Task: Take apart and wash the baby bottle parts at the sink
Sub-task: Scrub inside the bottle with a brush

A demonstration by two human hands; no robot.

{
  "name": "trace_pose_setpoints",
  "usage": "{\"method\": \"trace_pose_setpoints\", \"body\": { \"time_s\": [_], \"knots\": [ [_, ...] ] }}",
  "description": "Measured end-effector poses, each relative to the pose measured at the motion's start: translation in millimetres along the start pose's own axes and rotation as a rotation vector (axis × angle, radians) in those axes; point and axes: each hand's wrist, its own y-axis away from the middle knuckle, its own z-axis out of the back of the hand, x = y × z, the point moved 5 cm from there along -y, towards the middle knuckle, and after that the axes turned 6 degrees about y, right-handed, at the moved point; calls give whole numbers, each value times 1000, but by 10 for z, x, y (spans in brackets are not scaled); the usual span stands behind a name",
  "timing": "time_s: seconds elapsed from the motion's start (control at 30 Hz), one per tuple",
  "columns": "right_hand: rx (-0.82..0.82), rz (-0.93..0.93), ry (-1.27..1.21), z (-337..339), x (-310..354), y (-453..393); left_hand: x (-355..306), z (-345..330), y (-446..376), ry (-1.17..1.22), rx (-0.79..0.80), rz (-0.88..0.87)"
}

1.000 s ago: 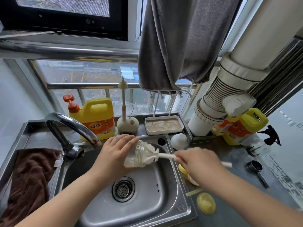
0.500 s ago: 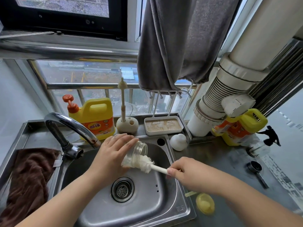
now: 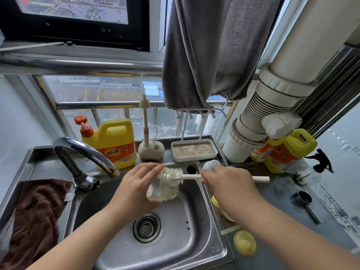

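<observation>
**Scrubbing the bottle rim over the sink**

The step in hand looks like the brushing of the bottle body. The left hand (image 3: 134,189) grips the clear bottle (image 3: 162,189) from behind, fingers curled round it, and holds it tilted above the sink (image 3: 194,227) w/ its mouth turned up and to the right. The right hand (image 3: 227,182) is closed round the white handle of the bottle brush (image 3: 187,176); the foamy head sits at the bottle's mouth, on the threaded neck, not deep inside.

Next move, I think: push the head into the bottle or turn it round the threads, then rinse under the faucet (image 3: 85,154), which gives no water now.

The bottle is transparent, w/ ribbed threads at the neck and white foam on the rim, approx. half hidden by the palm. Other yellow parts, e.g. a yellow cap (image 3: 245,245), lie on the counter at right of the basin, probably not yet washed.
</observation>
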Motion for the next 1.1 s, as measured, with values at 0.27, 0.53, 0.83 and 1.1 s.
{"method": "trace_pose_setpoints", "body": {
  "time_s": [0.27,0.53,0.83,1.1],
  "knots": [
    [639,-88,-554,-349,115,252,-82,-51,62,-115,40,-104],
    [868,-388,-1346,-387,127,368,-169,-127,171,-110,-9,-9],
    [882,-338,-1165,-439,8,460,-141,-12,12,-51,199,12],
    [737,-184,-722,-269,-61,417,-157,-35,-175,-38,368,-3]
  ]
}}
